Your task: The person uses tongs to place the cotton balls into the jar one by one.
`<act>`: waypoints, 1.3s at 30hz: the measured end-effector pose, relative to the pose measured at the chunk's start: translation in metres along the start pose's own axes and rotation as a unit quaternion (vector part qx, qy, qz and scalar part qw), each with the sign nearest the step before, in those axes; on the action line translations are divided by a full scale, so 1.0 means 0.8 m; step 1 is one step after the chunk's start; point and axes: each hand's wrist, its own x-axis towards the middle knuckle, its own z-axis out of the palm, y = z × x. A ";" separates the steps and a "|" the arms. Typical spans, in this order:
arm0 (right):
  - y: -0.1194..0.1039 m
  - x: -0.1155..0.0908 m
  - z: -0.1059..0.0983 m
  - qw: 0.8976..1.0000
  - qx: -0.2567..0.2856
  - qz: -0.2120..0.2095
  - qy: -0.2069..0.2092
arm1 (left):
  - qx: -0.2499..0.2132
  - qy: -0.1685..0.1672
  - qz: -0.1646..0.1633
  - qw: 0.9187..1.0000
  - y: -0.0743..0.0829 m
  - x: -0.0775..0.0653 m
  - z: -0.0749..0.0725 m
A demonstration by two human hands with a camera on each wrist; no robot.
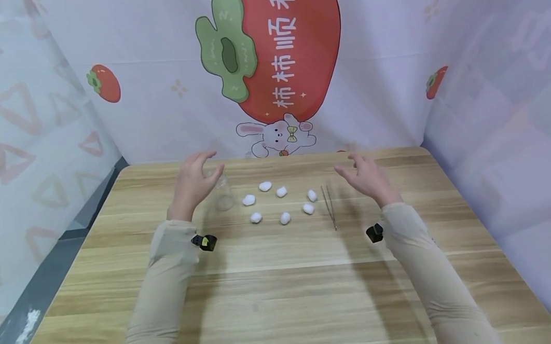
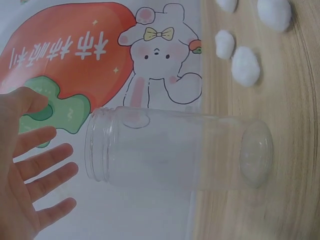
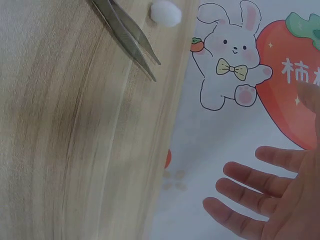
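Note:
A clear jar (image 2: 160,150) with a threaded, uncovered mouth stands upright on the table, close to my left hand (image 1: 194,182). That hand is raised with its fingers apart and holds nothing; in the left wrist view a gap shows between its fingertips and the jar's mouth. My right hand (image 1: 367,178) hovers, also holding nothing, its fingers spread in the right wrist view. Metal tweezers (image 1: 330,208) lie on the table to its left, tips pointing to the back. Between jar and tweezers lie several white cotton balls, one at the front (image 1: 285,218) and one at the back (image 1: 265,186).
The wooden table (image 1: 282,296) ends at the back against a printed cloth (image 1: 160,115) with a big persimmon and a rabbit. More cloth hangs at the left (image 1: 26,154) and right (image 1: 502,129) sides. A small black camera (image 1: 205,242) sits at the left wrist.

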 end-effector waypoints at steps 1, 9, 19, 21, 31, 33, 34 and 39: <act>0.000 -0.001 0.002 1.000 0.006 0.003 -0.003 | -0.009 0.004 0.001 1.000 0.000 -0.001 0.000; -0.003 -0.007 0.013 0.999 0.041 0.009 -0.020 | -0.059 0.004 -0.018 0.998 -0.002 -0.013 0.004; -0.001 -0.011 0.038 0.996 0.084 0.012 -0.038 | -0.110 0.022 -0.048 0.993 -0.007 -0.028 0.016; -0.001 -0.012 0.042 0.995 0.088 0.009 -0.037 | -0.116 0.027 -0.054 0.991 -0.008 -0.030 0.018; -0.004 -0.021 0.056 0.993 0.105 0.026 -0.049 | -0.164 0.066 -0.064 0.982 -0.014 -0.040 0.032; -0.004 -0.022 0.058 0.992 0.109 0.033 -0.051 | -0.171 0.075 -0.066 0.980 -0.016 -0.042 0.034; -0.005 -0.023 0.060 0.991 0.113 0.041 -0.053 | -0.176 0.080 -0.066 0.979 -0.017 -0.042 0.036; -0.006 -0.024 0.067 0.985 0.138 0.081 -0.062 | -0.201 0.075 -0.096 0.972 -0.023 -0.048 0.043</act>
